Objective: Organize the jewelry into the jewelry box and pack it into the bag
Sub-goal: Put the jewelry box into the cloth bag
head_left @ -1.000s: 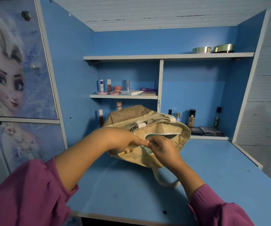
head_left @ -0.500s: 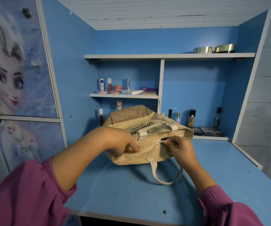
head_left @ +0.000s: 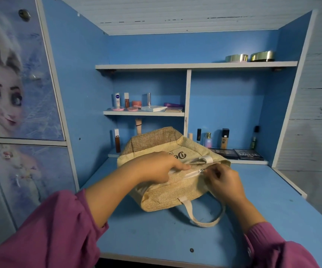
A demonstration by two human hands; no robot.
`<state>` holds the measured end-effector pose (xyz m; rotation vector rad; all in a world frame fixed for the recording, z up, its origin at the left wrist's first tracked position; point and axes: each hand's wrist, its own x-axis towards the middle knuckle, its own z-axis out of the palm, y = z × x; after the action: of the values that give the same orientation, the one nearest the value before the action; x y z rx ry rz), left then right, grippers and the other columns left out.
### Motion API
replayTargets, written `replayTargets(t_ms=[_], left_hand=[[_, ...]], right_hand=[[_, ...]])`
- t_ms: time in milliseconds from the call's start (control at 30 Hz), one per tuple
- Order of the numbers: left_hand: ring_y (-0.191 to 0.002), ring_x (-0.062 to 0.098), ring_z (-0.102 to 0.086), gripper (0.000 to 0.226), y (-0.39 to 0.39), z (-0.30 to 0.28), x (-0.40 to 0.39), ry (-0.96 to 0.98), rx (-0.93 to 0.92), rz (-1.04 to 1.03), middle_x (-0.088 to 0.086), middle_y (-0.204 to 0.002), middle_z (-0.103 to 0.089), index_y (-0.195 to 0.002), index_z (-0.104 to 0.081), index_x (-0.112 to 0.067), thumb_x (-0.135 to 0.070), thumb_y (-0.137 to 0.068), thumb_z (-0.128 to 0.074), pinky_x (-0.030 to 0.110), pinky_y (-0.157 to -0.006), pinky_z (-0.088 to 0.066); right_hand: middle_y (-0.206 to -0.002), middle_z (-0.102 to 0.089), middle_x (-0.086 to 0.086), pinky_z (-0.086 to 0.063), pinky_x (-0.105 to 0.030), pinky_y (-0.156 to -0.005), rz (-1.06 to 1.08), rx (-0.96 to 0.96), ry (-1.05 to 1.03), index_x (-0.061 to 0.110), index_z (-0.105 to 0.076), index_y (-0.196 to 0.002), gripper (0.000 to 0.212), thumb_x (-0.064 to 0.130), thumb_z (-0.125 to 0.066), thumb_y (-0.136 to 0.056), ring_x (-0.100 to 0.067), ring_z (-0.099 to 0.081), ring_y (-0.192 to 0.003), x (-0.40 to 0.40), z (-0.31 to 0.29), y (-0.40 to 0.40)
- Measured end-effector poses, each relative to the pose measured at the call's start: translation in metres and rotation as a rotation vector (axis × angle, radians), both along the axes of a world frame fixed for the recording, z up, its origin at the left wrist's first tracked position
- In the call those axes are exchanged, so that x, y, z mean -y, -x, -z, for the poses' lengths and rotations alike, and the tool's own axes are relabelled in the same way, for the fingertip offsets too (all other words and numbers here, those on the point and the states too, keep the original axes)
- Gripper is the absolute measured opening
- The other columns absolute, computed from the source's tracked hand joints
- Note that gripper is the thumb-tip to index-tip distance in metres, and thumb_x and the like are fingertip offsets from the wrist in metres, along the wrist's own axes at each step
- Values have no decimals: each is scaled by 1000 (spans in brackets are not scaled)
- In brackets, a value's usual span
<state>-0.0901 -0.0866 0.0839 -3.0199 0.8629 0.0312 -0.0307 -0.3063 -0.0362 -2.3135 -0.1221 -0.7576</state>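
A beige woven bag (head_left: pixel 167 194) with white handles lies on the blue desk (head_left: pixel 156 235), its top toward me. My left hand (head_left: pixel 156 167) holds the bag's top edge at the near end of the white zipper (head_left: pixel 192 174), fingers curled on the fabric. My right hand (head_left: pixel 224 180) pinches the zipper pull at the right part of the opening. The zipper looks drawn shut along most of its length. The jewelry box is hidden; nothing of it shows.
Cosmetics bottles (head_left: pixel 225 138) and dark palettes (head_left: pixel 248 154) stand along the desk's back. A small shelf (head_left: pixel 143 113) holds tubes and compacts. Two round tins (head_left: pixel 261 56) sit on the top shelf. A cabinet door (head_left: pixel 20 84) is at the left.
My right hand has pulled the zipper pull to the right along the bag's top, closing the opening. My left hand kept holding the bag's left end, and the bag settled flatter.
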Motion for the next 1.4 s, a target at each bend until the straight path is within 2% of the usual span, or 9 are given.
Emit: replayTargets(t_ms=[200,367,600,767,900,967,1100,1233,1400], left_hand=[[-60,11,-42,77,7,-5,-4,28,-39,-14,-10,-84,-50,-137,-39,-52,4,-84,-46,28,-50,-31],[-51,7,-39,76,10,-10,-6,59,-95,-38,-26,-69,-38,-138,-41,-49,3,-84,-48,21,-45,-30],[-52,7,-46,69,11,0,4,258,-133,-148,-20,-76,-50,-140,-46,-36,3,-83,-50,22,-46,-36],[-89,8,-62,63,7,14,14,527,-105,-236,-3,-135,-54,-136,-51,-29,5,-83,-53,13,-57,-47],[-73,8,-60,60,-2,12,23,697,-15,-272,-1,-136,-55,-133,-55,-26,6,-83,-51,12,-46,-37],[-73,8,-59,57,-7,8,26,788,50,-285,0,-134,-57,-131,-57,-24,6,-83,-52,14,-52,-40],[-105,24,-62,55,-16,0,32,965,159,-329,2,-131,-60,-132,-57,-19,5,-83,-52,26,-77,-48],[-63,8,-57,56,-26,-11,32,1129,263,-368,2,-127,-62,-133,-56,-19,6,-83,-49,16,-51,-41],[-68,-4,-45,54,-32,-22,28,1308,391,-392,3,-131,-59,-134,-54,-12,7,-84,-46,11,-63,-40]], right_hand=[[-86,-65,-4,-47,-33,-65,94,3,-86,10,-65,-90,15,24,-62,-88,-24,-58,-77,21,4,-9],[-87,-62,-10,-38,-31,-62,200,-32,-124,8,-61,-87,15,23,-62,-90,-27,-54,-75,34,6,-18],[-76,-64,0,-40,-26,-59,5,-84,-317,14,-65,-84,10,20,-63,-91,-21,-59,-76,23,0,-22],[-89,-68,-8,-48,-35,-69,-7,-90,-490,15,-61,-95,13,24,-51,-97,-21,-63,-80,22,4,-24],[-102,-66,-9,-51,-45,-80,-5,-110,-605,10,-60,-107,21,24,-47,-99,-17,-62,-81,22,6,-28],[-108,-65,-10,-51,-45,-80,-9,-104,-699,8,-57,-116,27,25,-44,-100,-22,-62,-86,20,6,-30],[-112,-63,-11,-49,-39,-75,-72,-39,-881,9,-54,-121,32,31,-40,-102,-25,-62,-91,5,-3,-26],[-112,-64,-9,-49,-39,-81,-196,17,-911,20,-55,-112,28,36,-34,-103,-25,-61,-99,-18,-17,-13],[-113,-65,-4,-48,-29,-78,-378,10,-829,19,-54,-129,44,41,-28,-102,-19,-63,-99,-48,-22,-1]])
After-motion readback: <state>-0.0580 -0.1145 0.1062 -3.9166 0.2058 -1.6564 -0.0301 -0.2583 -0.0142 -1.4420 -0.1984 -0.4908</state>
